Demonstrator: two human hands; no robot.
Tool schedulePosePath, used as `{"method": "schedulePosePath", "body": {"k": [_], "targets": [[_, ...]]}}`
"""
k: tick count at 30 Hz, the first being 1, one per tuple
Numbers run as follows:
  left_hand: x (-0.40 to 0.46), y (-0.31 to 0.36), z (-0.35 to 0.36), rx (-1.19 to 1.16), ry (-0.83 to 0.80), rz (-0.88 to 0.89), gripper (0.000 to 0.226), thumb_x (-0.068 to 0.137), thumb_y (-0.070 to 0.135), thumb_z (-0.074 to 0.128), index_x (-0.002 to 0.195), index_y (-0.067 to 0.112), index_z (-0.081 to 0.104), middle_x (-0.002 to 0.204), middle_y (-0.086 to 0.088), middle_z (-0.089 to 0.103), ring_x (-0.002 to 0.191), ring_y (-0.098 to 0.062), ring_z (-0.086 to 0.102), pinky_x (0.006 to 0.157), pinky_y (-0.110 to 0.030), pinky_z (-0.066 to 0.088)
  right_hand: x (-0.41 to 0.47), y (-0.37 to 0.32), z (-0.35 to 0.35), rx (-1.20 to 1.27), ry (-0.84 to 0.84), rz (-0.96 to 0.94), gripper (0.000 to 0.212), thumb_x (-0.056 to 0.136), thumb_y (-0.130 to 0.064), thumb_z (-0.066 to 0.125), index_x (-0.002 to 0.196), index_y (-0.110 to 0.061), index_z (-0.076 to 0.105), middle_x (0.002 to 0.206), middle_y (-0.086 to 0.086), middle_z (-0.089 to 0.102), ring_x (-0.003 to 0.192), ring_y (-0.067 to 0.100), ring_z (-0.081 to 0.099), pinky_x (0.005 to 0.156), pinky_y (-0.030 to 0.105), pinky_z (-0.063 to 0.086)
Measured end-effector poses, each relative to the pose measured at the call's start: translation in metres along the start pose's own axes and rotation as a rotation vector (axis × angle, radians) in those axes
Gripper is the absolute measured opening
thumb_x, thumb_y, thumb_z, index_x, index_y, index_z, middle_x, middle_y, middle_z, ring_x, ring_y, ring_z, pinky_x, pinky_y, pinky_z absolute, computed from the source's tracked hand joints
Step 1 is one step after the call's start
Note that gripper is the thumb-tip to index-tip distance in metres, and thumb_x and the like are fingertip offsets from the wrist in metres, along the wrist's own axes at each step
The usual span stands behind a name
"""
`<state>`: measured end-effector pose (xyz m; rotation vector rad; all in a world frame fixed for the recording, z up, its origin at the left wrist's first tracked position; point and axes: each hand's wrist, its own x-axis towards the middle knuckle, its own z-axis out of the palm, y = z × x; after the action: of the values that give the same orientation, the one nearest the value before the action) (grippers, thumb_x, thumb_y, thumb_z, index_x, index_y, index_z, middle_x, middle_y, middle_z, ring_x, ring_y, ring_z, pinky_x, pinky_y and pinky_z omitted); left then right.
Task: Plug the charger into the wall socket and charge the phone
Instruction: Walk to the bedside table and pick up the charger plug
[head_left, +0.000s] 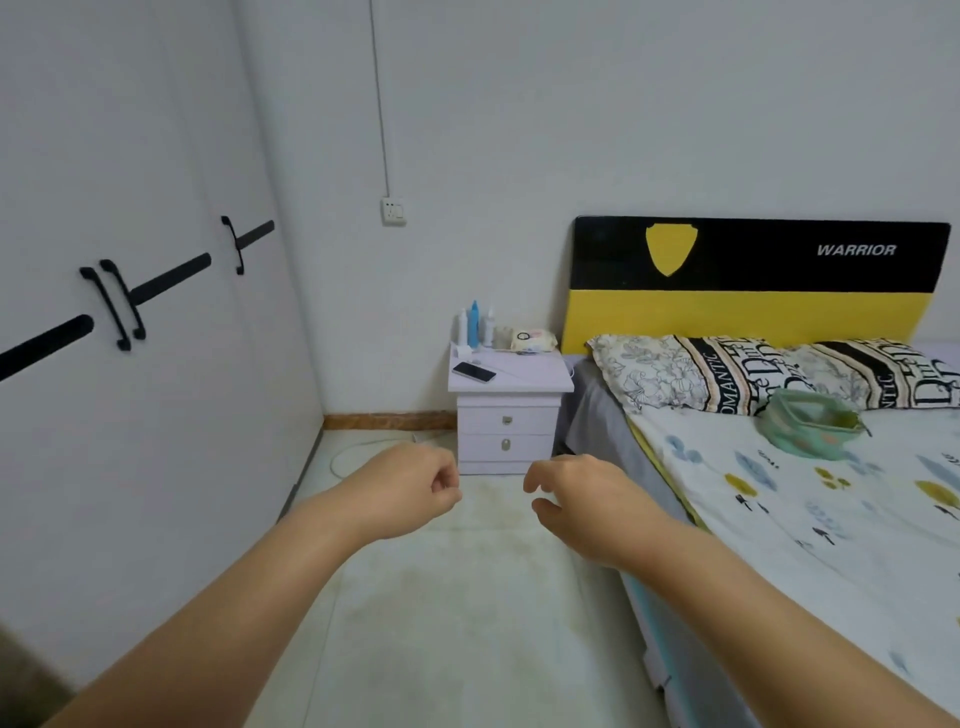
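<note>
A dark phone (474, 371) lies flat on the left part of a white nightstand (530, 382) against the far wall. A white charger block (461, 351) with a thin white cable sits just behind the phone. The white wall socket (394, 211) is mounted on the wall above and to the left of the nightstand. My left hand (410, 486) is held out over the floor with fingers curled in and nothing in it. My right hand (582, 493) hovers beside it, fingers loosely apart and empty. Both hands are well short of the nightstand.
A bed (810, 499) with patterned pillows and a green pouch (810, 423) fills the right side. White wardrobe doors (130, 312) with black handles line the left. Bottles (474, 325) and a tissue pack (532, 340) stand at the nightstand's back. A white cord (358, 447) loops on the floor.
</note>
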<state>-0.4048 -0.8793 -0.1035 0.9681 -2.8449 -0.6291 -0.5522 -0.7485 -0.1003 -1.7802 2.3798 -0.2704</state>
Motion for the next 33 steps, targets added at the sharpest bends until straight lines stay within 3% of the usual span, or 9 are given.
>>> {"method": "schedulePosePath", "body": {"k": [8,15,17,21,25,30,33], "targets": [[0.145,-0.031,-0.010,-0.001,0.005,-0.016,0.007,0.085,0.028,0.053,0.083,0.023,0.057,0.097,0.002,0.066,0.071,-0.008,0.051,0.066,-0.021,0.041,0.139,0.068,-0.006,-0.014,-0.060,0.004,0.033,0.092,-0.024,0.044,0.122,-0.020,0.056,0.124,0.008,0.062,0.113,0.026,0.056,0.093,0.037,0.049],[0.262,-0.040,-0.031,-0.040,0.053,-0.037,0.017,0.085,0.026,0.053,0.094,0.016,0.063,0.090,0.003,0.061,0.069,-0.010,0.050,0.066,-0.023,0.038,0.257,0.119,-0.025,-0.070,-0.098,0.000,0.032,0.092,-0.025,0.044,0.121,-0.016,0.057,0.120,0.009,0.063,0.111,0.028,0.056,0.090,0.037,0.049],[0.288,-0.052,-0.034,-0.050,0.040,-0.052,0.017,0.085,0.026,0.053,0.094,0.016,0.063,0.088,0.004,0.059,0.066,-0.008,0.049,0.061,-0.022,0.038,0.286,0.125,-0.024,-0.055,-0.122,-0.010,0.033,0.092,-0.025,0.044,0.122,-0.017,0.056,0.122,0.008,0.062,0.112,0.027,0.055,0.092,0.036,0.048],[0.343,-0.083,-0.043,-0.034,0.041,-0.081,0.018,0.085,0.027,0.053,0.095,0.016,0.064,0.088,0.005,0.059,0.074,-0.012,0.051,0.072,-0.025,0.043,0.345,0.133,-0.021,-0.024,-0.149,-0.020,0.033,0.092,-0.025,0.045,0.122,-0.018,0.057,0.121,0.009,0.062,0.111,0.027,0.056,0.092,0.036,0.048],[0.400,-0.115,-0.050,-0.044,0.007,-0.063,0.017,0.085,0.027,0.052,0.093,0.017,0.063,0.085,0.006,0.059,0.072,-0.011,0.050,0.071,-0.024,0.040,0.412,0.140,-0.016,-0.020,-0.138,0.002,0.033,0.092,-0.027,0.045,0.123,-0.021,0.056,0.124,0.008,0.060,0.114,0.026,0.054,0.090,0.034,0.046],[0.472,-0.158,-0.069,-0.059,-0.004,-0.016,0.014,0.085,0.025,0.051,0.090,0.018,0.061,0.066,0.013,0.047,0.075,-0.014,0.050,0.073,-0.027,0.042,0.502,0.137,-0.021,-0.036,-0.139,0.033,0.033,0.093,-0.026,0.043,0.123,-0.018,0.055,0.122,0.009,0.061,0.112,0.026,0.056,0.093,0.037,0.049],[0.515,-0.190,-0.086,-0.066,-0.015,-0.024,0.019,0.086,0.026,0.050,0.095,0.015,0.061,0.070,0.013,0.048,0.076,-0.013,0.049,0.074,-0.025,0.042,0.555,0.133,-0.028,-0.054,-0.146,0.046,0.031,0.093,-0.025,0.043,0.120,-0.017,0.057,0.119,0.009,0.063,0.108,0.026,0.057,0.092,0.038,0.050]]}}
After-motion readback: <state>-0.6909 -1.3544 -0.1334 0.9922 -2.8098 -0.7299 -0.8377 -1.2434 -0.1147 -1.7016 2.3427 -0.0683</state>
